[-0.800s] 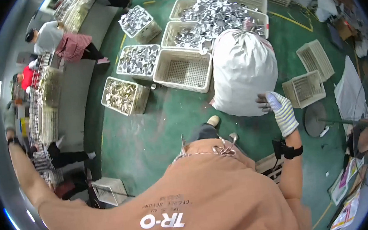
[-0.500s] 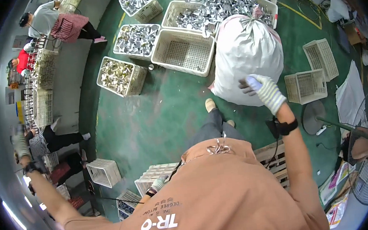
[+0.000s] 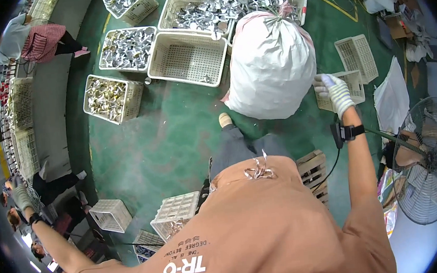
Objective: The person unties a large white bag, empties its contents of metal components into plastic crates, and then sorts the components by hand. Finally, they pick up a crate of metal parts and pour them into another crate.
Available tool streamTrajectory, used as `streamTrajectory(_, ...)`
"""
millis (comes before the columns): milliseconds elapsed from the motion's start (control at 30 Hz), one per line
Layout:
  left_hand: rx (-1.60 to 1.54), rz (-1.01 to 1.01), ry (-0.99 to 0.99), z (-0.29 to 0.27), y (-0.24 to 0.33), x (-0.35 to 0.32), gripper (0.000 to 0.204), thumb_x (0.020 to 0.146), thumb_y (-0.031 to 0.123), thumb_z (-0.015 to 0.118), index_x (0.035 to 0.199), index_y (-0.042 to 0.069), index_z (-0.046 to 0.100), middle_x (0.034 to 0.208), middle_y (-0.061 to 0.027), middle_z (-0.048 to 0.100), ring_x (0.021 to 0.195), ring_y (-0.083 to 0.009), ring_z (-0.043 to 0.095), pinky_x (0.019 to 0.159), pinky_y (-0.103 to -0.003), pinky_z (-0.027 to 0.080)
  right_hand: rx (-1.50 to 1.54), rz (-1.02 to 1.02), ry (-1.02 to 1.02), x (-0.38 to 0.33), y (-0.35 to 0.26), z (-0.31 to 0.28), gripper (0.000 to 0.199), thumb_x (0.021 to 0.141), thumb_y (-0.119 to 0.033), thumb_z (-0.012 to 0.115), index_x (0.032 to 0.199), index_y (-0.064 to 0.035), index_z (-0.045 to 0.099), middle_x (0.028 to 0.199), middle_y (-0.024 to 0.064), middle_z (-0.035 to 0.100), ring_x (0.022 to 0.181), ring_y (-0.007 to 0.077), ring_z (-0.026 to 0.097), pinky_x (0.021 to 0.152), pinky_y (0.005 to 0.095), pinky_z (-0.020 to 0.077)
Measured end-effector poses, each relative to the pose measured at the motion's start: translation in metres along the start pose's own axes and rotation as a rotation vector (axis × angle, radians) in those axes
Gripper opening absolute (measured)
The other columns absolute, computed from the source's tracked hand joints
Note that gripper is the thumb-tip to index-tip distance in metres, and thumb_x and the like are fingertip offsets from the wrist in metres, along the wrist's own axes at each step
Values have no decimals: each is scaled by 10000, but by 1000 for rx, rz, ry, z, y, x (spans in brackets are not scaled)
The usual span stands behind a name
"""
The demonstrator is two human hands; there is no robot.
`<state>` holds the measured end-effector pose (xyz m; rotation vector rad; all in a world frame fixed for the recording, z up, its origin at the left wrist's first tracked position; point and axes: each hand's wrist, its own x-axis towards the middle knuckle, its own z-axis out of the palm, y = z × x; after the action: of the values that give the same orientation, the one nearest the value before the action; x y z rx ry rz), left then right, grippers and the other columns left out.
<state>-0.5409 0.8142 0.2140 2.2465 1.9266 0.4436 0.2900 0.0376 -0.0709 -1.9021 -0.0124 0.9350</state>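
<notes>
- Standing on a green floor [image 3: 142, 153], looking straight down past an orange shirt at a workshop crowded with crates.
- Sitting upright on the floor just ahead of the feet: a big white sack [image 3: 270, 64], stuffed round and tied at the top with a pink-tinged knot, leaning against a heaped crate behind it.
- Judging by the taut, bulging sides: likely heavy and soft-walled, sagging if lifted from one spot; gripping best at the tied neck or by bunching the cloth at the side, with a second hold underneath.
- Filling the far side: pale plastic crates of shiny metal parts [image 3: 127, 48], and one almost empty crate [image 3: 188, 58] just left of the sack.
- Lying to the right of the sack: two smaller empty crates [image 3: 355, 58], and further right a floor fan [image 3: 429, 170].
- Resting against the sack's right flank: the gloved right hand [image 3: 333, 91], fingers loosely curled, not closed on anything.
- Reaching far out to the left, well apart from the sack: the gloved left hand [image 3: 22, 198]; too small and warped at the rim for telling the grip.
</notes>
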Motion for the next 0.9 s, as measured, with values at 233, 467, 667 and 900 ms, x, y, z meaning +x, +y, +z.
streamTrajectory(233,749,426,-235,208,44,-50,341,898,294,567,1150,84,660,1102,-116,680,1011,-283,631,911,-368,474,53,130,-29,39,12,-8,377,991,-334,531,1180,-25,636,1060,109,696,783,140,660,636,257,514)
streamTrajectory(467,53,295,-1049,473,319,-236,345,874,285,618,1141,77,684,1056,-124,711,946,-228,647,875,-341,483,-114,117,-55,121,-34,-69,397,993,-366,518,1185,-41,642,1090,103,693,923,193,671,766,310,528)
streamTrajectory(667,540,666,-364,263,275,-135,320,948,180,521,1187,0,632,1159,-161,661,1073,-277,614,945,-353,476,-126,114,-172,282,-38,-147,389,990,-360,516,1216,-65,633,1107,100,696,887,173,665,761,320,526)
streamTrajectory(900,761,-114,-254,99,455,-293,436,937,346,507,1289,103,589,1254,-153,624,1138,-336,590,963,-419,456,-159,213,-507,399,-12,-216,524,1029,-346,402,1434,-15,413,1428,197,483,1299,315,491,1095,411,376)
